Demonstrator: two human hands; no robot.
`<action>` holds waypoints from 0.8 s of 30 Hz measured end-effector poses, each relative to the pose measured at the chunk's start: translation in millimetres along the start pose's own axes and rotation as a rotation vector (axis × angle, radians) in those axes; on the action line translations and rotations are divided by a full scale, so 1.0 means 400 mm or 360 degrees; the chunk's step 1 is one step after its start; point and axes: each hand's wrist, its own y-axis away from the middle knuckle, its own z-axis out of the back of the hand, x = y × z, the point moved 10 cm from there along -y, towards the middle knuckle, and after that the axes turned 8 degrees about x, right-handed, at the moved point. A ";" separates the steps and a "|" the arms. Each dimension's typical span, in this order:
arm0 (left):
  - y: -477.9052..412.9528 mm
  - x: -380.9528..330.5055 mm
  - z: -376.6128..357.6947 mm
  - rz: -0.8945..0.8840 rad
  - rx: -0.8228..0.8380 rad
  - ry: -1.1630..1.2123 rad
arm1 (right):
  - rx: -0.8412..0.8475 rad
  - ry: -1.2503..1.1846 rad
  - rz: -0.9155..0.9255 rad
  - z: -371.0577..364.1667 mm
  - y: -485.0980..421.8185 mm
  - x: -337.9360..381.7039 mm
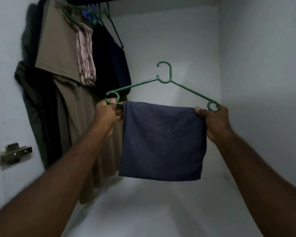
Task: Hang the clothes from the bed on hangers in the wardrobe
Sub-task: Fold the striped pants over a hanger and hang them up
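Observation:
A green plastic hanger (166,77) is held up inside the white wardrobe, its hook pointing up. A navy pinstriped garment (162,141) hangs folded over its lower bar. My left hand (108,115) grips the hanger's left end beside the cloth. At the right end, my right hand (214,120) holds the hanger and the cloth's top right corner, thumb on the fabric. The lower bar is hidden under the garment.
Clothes hang from the rail (99,0) at the upper left: tan trousers (58,48), a pink striped piece (85,53), dark garments (109,53) on green and blue hangers. A metal door hinge (12,153) sits on the left wall. White wardrobe walls lie behind and right.

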 end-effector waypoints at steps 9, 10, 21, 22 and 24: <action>-0.178 -0.277 0.002 -0.0538 -0.0391 -0.0666 | 0.0370 -0.0050 0.0048 -0.188 -0.333 0.034; -0.191 -0.316 0.004 -0.0596 -0.0419 -0.0733 | 0.0390 -0.0038 0.0078 -0.217 -0.364 0.041; -0.331 -0.595 -0.038 -0.1066 -0.0373 -0.1330 | 0.0630 -0.0043 0.0184 -0.530 -0.618 0.033; -0.349 -0.608 -0.039 -0.1088 -0.0384 -0.1364 | 0.0629 -0.0031 0.0208 -0.556 -0.643 0.034; -0.389 -0.628 -0.038 -0.1100 -0.0414 -0.1413 | 0.0630 0.0014 0.0251 -0.596 -0.681 0.041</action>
